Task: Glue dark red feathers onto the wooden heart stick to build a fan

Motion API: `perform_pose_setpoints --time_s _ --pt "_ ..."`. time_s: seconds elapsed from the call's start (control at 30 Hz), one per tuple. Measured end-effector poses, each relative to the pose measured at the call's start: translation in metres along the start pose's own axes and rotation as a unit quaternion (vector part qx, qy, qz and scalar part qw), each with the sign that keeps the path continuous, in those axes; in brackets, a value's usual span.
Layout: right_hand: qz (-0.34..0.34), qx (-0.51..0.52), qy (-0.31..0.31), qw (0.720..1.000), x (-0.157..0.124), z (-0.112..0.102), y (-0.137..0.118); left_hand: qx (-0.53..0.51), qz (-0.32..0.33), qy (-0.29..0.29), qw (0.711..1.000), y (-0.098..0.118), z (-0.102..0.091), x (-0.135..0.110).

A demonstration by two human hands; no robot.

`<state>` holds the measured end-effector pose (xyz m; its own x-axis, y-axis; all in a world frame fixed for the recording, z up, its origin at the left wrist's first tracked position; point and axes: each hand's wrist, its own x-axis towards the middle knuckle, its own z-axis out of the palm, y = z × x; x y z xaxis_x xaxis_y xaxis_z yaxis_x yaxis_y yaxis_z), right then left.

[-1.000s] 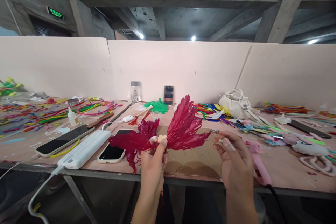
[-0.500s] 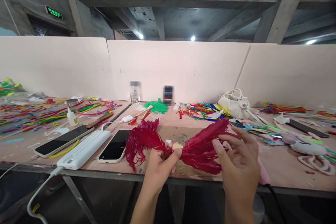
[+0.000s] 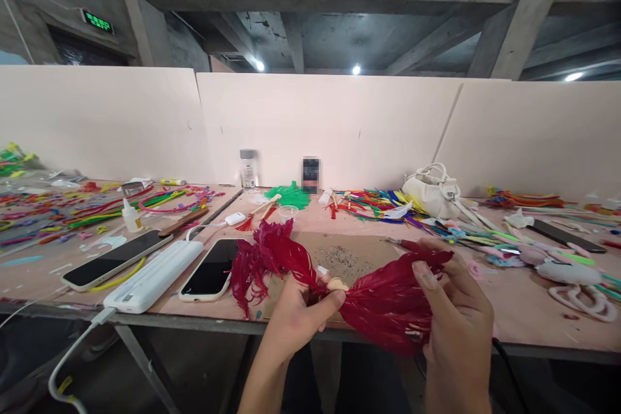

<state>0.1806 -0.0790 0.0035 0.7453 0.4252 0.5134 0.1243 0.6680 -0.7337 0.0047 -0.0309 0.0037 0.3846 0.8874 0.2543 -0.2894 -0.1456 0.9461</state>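
Where both hands grip: red feathers; table.

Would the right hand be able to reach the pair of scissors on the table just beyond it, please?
Probably yes, but not freely: the scissors lie right past the right hand, with nothing between. That hand is closed on the red feathers, so it would need to let go first.

A wooden table carries two phones and a white power bank near its front edge. Pipe cleaners litter the left end; a white handbag sits near the back edge.
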Motion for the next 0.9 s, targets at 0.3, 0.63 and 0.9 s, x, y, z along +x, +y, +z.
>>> perform_pose_setpoints --time_s 0.3,0.63,0.9 --pt "0.026 0.028 0.008 0.999 0.004 -0.004 0.006 0.016 -0.027 -0.026 0.999 -0.011 -0.009 0.000" --pt "0.128 0.027 0.073 0.989 0.004 -0.006 0.007 0.085 -0.032 -0.067 0.994 -0.009 -0.014 0.002" --pt "0.108 0.000 0.084 0.991 0.006 -0.007 0.006 0.128 -0.022 -0.090 0.987 0.004 -0.010 0.004"
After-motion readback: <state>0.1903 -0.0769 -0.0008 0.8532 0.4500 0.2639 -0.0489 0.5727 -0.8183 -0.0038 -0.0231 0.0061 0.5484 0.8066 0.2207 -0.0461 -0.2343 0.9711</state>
